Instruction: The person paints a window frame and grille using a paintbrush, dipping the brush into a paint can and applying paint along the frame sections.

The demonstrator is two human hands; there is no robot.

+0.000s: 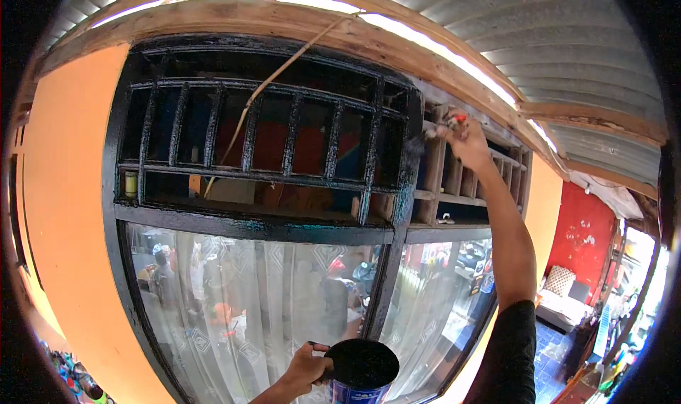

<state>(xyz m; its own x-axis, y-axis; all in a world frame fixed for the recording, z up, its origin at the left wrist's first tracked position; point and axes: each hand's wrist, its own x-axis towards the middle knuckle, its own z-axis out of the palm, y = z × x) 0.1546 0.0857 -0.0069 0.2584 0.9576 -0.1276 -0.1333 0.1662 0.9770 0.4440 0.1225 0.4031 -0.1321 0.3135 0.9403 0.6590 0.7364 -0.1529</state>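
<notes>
My left hand (307, 369) grips the rim of a paint can (363, 372) at the bottom of the view; the can's inside looks black and its side bears writing. Up at the right, my right hand (464, 138) holds a paintbrush (425, 138) with a red part on its handle. The dark bristles, slightly blurred, are at the black upright post (410, 154) of a wooden window frame. Left of that post, the slatted vent grille (290, 132) is coated in glossy black. The grille to the right (452, 175) shows bare, greyish wood.
Below the grilles, reflective glass panes (255, 287) cover patterned curtains. A thin bent stick (271, 79) slants from the wooden beam (213, 21) across the left grille. Corrugated metal roofing (558, 37) hangs overhead. Orange wall (69, 191) flanks the frame; a cushioned seat (561, 303) stands far right.
</notes>
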